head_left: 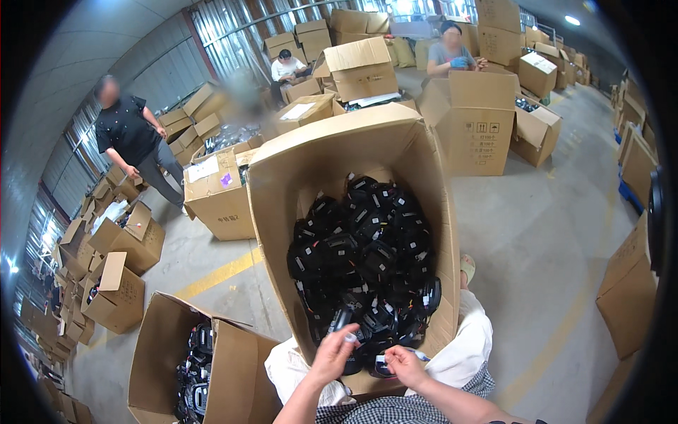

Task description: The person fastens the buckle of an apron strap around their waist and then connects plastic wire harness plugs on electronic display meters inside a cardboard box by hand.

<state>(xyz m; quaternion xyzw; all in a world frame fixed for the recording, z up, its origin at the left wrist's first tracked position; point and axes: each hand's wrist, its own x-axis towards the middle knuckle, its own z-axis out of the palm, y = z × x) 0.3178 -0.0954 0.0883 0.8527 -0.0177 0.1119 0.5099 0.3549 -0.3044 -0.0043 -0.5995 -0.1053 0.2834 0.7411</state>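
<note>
A large open cardboard box (446, 212) stands in front of me, filled with a heap of black plastic units (378, 261) that have white connectors and coloured wires. Over the box's near end, my left hand (330, 359) is closed, with a small white piece at its fingertips. Just past those fingers shows a dark cylindrical part (342, 319); whether the hand grips it I cannot tell. To its right, my right hand (407, 367) pinches a small white piece (381, 359), which looks like a connector. Another black unit lies partly hidden below both hands.
A smaller open box (240, 360) with more black units stands at my lower left. Beyond are stacked cartons, including a tall printed box (477, 127). One person (138, 138) stands at left; two others sit among the boxes behind. Cartons (628, 283) line the right side.
</note>
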